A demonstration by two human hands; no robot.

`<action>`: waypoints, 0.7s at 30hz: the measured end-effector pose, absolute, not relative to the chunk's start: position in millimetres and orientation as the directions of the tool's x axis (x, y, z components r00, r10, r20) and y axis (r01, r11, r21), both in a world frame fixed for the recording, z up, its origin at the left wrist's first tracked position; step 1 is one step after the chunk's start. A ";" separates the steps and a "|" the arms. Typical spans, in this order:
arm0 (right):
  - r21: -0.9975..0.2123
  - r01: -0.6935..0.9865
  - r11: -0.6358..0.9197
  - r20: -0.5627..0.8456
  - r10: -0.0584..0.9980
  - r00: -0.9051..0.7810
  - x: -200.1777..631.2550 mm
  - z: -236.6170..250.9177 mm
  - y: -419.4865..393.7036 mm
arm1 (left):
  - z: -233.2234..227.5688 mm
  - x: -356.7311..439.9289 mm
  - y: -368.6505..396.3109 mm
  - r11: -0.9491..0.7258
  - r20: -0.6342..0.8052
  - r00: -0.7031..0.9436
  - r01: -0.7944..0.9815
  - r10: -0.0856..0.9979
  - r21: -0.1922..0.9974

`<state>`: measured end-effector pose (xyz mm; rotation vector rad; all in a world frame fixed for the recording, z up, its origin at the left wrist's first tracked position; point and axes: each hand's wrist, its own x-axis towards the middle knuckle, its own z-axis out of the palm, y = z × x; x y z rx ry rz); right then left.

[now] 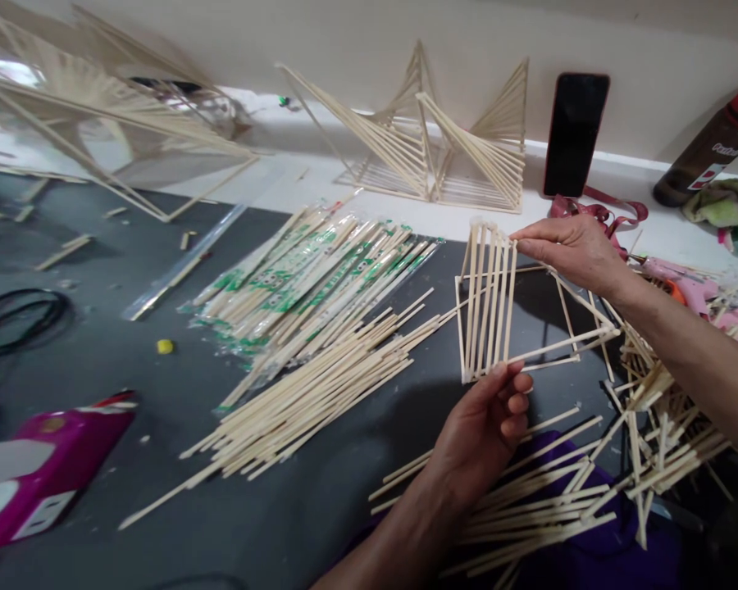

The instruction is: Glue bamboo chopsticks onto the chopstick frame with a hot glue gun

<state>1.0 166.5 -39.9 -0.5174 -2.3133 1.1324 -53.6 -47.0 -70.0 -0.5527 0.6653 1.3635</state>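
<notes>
A small frame of wooden chopsticks [485,303] stands on the grey table, with a row of sticks side by side on its left part and open triangles at its right. My right hand [581,250] pinches the top end of the rightmost chopstick [510,303] in that row. At the chopstick's lower end, the thumb and fingers of my left hand [483,434] are closed on it. Left of the frame lies a pile of loose chopsticks [320,393]. Behind the pile are chopsticks in clear and green wrappers [307,279].
Finished-looking stick structures [399,147] stand along the wall, beside an upright phone [575,135] and a dark bottle [704,156]. A pink glue gun [682,283] lies at right near a stick heap [658,442]. At left are a black cable [21,315] and a magenta object [67,459].
</notes>
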 end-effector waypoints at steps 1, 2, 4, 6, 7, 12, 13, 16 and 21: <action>-0.809 0.112 0.577 0.275 0.539 -0.796 1.0 -39.9 166.4 | -69.9 -53.4 -47.1 0.134 -0.713 0.079 -0.991 0.697 0.021; -0.811 0.111 0.575 0.276 0.542 -0.794 0.9 -39.9 166.3 | -69.8 -53.2 -47.1 0.134 -0.714 0.079 -0.991 0.696 0.021; -0.814 0.111 0.570 0.274 0.545 -0.792 0.7 -39.7 166.2 | -69.5 -52.9 -47.1 0.134 -0.716 0.078 -0.991 0.693 0.022; -0.816 0.116 0.567 0.266 0.547 -0.794 0.7 -39.3 166.0 | -69.2 -52.7 -47.1 0.136 -0.717 0.078 -0.990 0.692 0.024; -0.815 0.123 0.566 0.261 0.548 -0.795 0.7 -39.1 165.9 | -69.1 -52.8 -47.1 0.138 -0.717 0.078 -0.990 0.692 0.025; -0.810 0.147 0.567 0.244 0.555 -0.795 1.0 -38.2 165.7 | -69.4 -54.4 -46.5 0.144 -0.715 0.081 -0.989 0.694 0.027; -0.810 0.149 0.568 0.244 0.556 -0.795 1.0 -38.1 165.7 | -69.6 -54.6 -46.4 0.145 -0.715 0.081 -0.989 0.694 0.028; -0.808 0.143 0.572 0.253 0.556 -0.792 1.1 -38.4 165.8 | -69.8 -54.8 -46.4 0.145 -0.719 0.077 -0.989 0.691 0.033; -0.807 0.137 0.574 0.255 0.548 -0.797 1.1 -39.1 166.0 | -69.3 -54.3 -47.0 0.148 -0.719 0.068 -0.988 0.691 0.049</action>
